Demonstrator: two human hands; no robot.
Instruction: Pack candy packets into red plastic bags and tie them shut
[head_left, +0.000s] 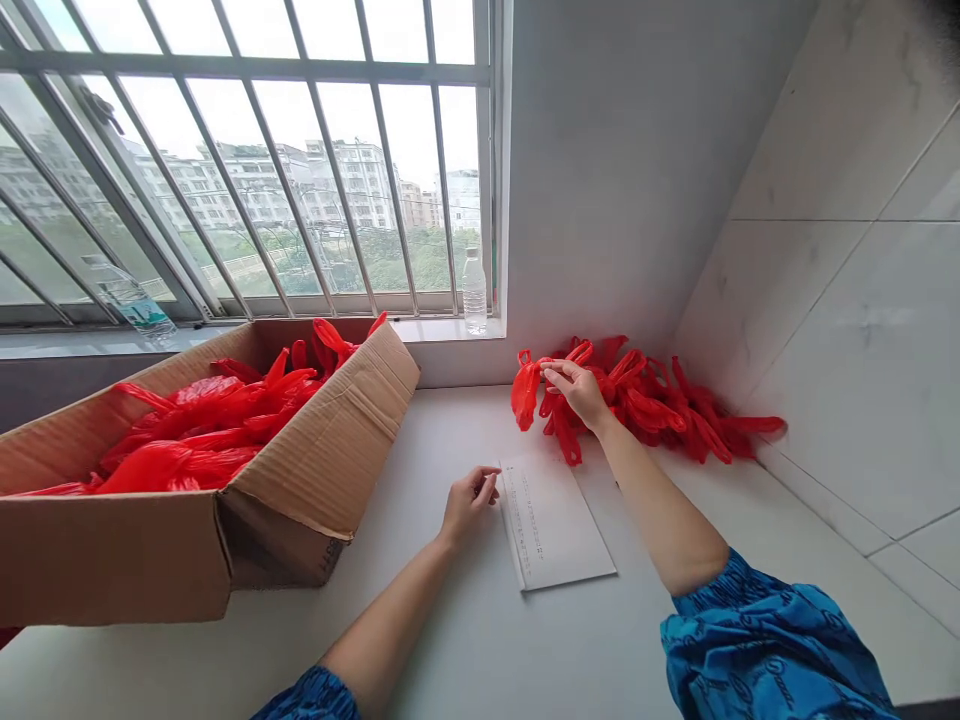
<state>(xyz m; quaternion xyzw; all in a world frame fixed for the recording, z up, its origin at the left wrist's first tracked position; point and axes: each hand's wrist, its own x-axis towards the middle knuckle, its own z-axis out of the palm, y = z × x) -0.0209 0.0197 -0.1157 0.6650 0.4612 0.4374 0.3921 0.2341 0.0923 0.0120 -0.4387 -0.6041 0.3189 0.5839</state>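
Right hand (576,390) fingertips pinched on thin red plastic bag (525,397), at left end of crumpled red plastic bag pile (660,400). Left hand (466,503) half-open, curled beside white paper booklet (562,525).

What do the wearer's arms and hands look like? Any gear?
Left hand and right hand: bare, no gloves or watch visible. Left sleeve and right sleeve: blue with dark print, gathered cuffs; the right shows script-like lettering.

Crumpled red bags (651,408), loosely heaped
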